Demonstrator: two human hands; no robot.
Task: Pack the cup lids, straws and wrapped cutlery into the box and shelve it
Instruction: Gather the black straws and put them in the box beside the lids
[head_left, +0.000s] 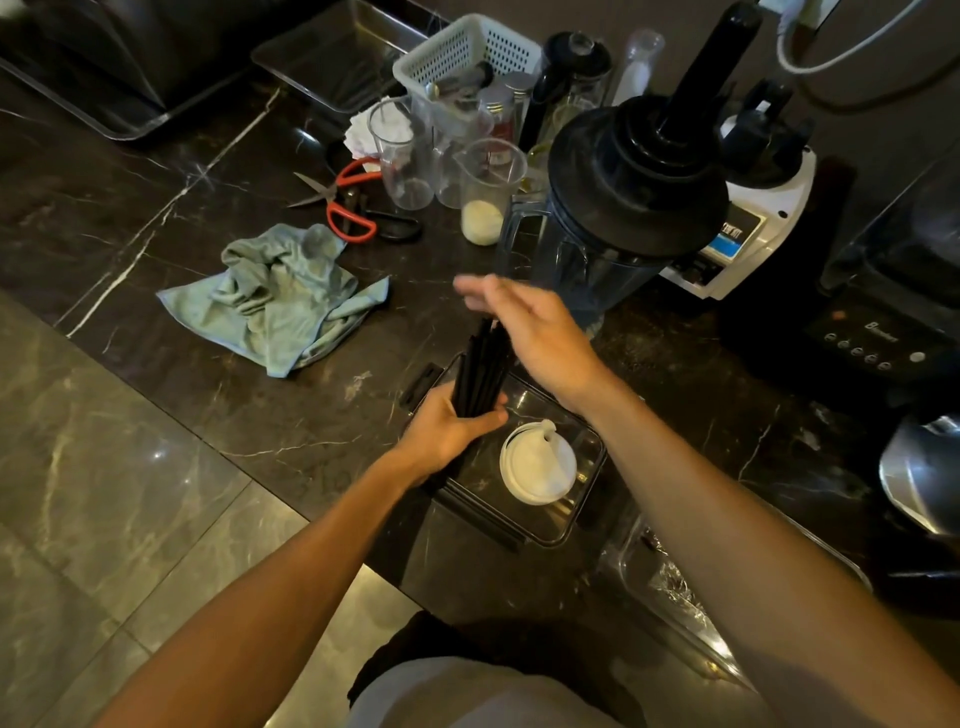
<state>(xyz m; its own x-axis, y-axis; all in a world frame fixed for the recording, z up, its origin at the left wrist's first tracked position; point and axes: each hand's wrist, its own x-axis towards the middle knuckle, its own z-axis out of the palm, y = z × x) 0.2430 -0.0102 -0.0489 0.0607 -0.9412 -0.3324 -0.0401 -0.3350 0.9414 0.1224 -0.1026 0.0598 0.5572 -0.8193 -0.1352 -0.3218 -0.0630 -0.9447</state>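
Observation:
A clear plastic box (584, 499) sits on the dark marble counter near its front edge. Inside it lies a stack of white cup lids (537, 462). My left hand (449, 431) grips the lower end of a bundle of black straws (480, 371), which stands tilted over the box's left side. My right hand (535, 327) hovers flat over the top of the bundle, fingers stretched out and blurred, touching or nearly touching the straw tips. No wrapped cutlery is recognisable in view.
A crumpled green cloth (283, 296) lies left of the box, red-handled scissors (345, 205) behind it. Clear measuring cups (485, 192), a white basket (467, 57) and a blender jug (623, 197) stand behind. More blenders at right; a clear lid (670, 582) lies at the counter's front right.

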